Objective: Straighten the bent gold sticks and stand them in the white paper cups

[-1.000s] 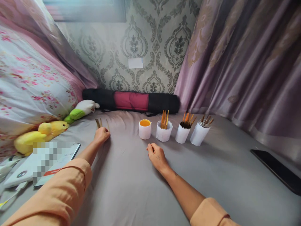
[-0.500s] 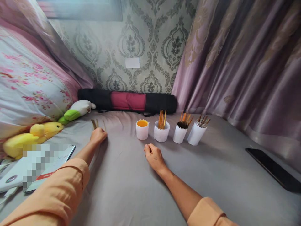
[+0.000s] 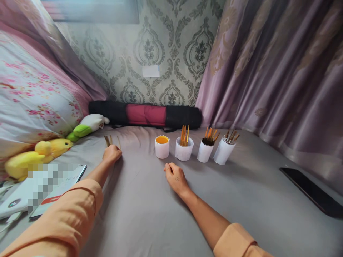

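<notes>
My left hand [image 3: 112,154] is closed low over the grey sheet, at the left. Thin brown sticks [image 3: 107,140] stick out past it on the far side, with one apart from the others; their lower ends are hidden by the hand. My right hand [image 3: 175,178] rests on the sheet with its fingers curled in, and nothing shows in them. Just beyond it stands a white-wrapped cup with an orange inside [image 3: 162,151]. To its right come a white-wrapped cup [image 3: 183,154] with upright orange sticks, a dark-mouthed cup [image 3: 205,153] with sticks, and a tilted-looking white-wrapped jar [image 3: 224,153] with brown sticks.
A black phone [image 3: 311,191] lies at the right. At the left are a device with a lit screen [image 3: 57,194], a white cabled device [image 3: 14,201], a yellow plush toy [image 3: 24,162] and a green-and-white one [image 3: 87,126]. A black-and-red roll bag [image 3: 146,115] lies along the wall.
</notes>
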`<state>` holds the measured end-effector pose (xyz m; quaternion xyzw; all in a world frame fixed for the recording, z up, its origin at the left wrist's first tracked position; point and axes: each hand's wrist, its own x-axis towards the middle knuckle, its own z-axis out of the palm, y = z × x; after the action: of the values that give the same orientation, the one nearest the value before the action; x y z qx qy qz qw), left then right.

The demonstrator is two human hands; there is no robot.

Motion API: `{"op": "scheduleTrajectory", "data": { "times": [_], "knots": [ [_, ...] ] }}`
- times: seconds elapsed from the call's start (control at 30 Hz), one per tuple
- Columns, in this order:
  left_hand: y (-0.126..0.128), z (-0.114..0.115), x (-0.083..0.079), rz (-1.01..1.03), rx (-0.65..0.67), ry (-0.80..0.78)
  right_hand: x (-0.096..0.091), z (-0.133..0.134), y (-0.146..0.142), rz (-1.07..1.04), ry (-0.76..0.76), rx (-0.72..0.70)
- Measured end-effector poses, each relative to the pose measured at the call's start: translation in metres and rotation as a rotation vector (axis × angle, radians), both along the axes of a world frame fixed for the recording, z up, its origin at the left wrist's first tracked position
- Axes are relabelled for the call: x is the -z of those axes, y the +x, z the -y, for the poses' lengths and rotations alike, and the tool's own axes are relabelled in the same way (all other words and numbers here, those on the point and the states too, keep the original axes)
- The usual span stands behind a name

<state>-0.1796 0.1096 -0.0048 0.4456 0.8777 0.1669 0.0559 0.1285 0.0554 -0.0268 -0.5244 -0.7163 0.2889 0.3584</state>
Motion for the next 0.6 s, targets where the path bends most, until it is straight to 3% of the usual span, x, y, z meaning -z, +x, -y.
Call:
{"op": "scheduleTrajectory", "data": {
  "times": [0.6],
  "knots": [
    [0.011,0.010,-0.011,0.034,-0.046,0.073,0.000,-0.001,0.000,-0.012,-0.008,-0.002]
  ]
}}
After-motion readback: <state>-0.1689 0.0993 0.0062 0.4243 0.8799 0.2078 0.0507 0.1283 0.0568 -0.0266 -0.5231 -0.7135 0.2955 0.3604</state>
